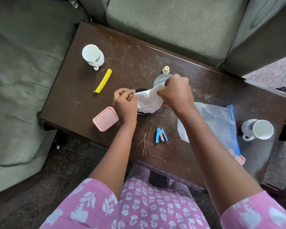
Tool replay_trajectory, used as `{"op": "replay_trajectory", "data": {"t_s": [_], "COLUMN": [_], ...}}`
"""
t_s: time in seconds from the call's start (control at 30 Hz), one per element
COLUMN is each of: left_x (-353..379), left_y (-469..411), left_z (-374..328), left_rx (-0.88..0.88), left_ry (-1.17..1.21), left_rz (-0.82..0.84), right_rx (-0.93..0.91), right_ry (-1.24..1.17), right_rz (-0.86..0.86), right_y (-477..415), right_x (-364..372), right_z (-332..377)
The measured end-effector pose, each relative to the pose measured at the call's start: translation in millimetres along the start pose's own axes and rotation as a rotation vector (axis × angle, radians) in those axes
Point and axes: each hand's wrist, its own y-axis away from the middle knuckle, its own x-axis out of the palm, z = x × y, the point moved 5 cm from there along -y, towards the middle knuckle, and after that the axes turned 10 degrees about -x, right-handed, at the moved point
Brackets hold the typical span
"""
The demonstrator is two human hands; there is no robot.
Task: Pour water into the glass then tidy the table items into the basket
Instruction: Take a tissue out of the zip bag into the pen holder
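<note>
Pinching cloth (147, 100) ends, left hand (125, 103) and right hand (176, 91) | long axis left-right, over black lid (141, 89) | glass (158, 80) behind right hand, stapler (161, 135) nearer

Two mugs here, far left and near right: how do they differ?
The far-left mug stands by the yellow clip, with its handle toward the viewer. The right mug stands beside the plastic bag, with its handle turned toward that bag. Both are white, patterned, upright and look empty.

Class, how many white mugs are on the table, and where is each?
2. One mug sits near the far left corner, beyond the yellow clip; the other mug sits at the right edge, beside the plastic bag.
</note>
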Motion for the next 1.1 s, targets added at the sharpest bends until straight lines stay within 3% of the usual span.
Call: {"op": "replay_trajectory", "data": {"t_s": [0.3,0.4,0.53,0.73,0.9,1.0,1.1], "left_x": [1.2,-0.2,-0.6,14.4,64.5,106.2,136.3], "left_y": [-1.3,3.7,23.4,72.1,119.7,127.0,118.0], "left_z": [-0.1,-1.4,-14.3,-45.1,-66.4,-56.6,-36.5], "left_rx": [0.058,0.043,0.148,0.527,0.747,0.610,0.392], "left_ry": [-0.026,0.016,0.062,0.098,-0.013,-0.251,-0.514], "left_rz": [0.027,-0.014,-0.053,-0.062,0.194,0.468,0.594], "right_rx": [-0.017,-0.039,-0.035,0.202,0.368,0.478,0.621], "right_ry": [0.080,0.033,-0.064,-0.384,-0.316,-0.180,-0.076], "right_rz": [-0.034,0.066,0.208,-0.090,-0.340,-0.377,-0.283], "right_y": [0.8,-1.3,2.6,17.8,43.1,60.2,79.4], "right_x": [2.7,21.6,39.1,5.1,-29.6,-44.4,-49.5], "right_z": [6.6,4.2,-7.4,-61.4,-126.9,-170.1,-215.2]}}
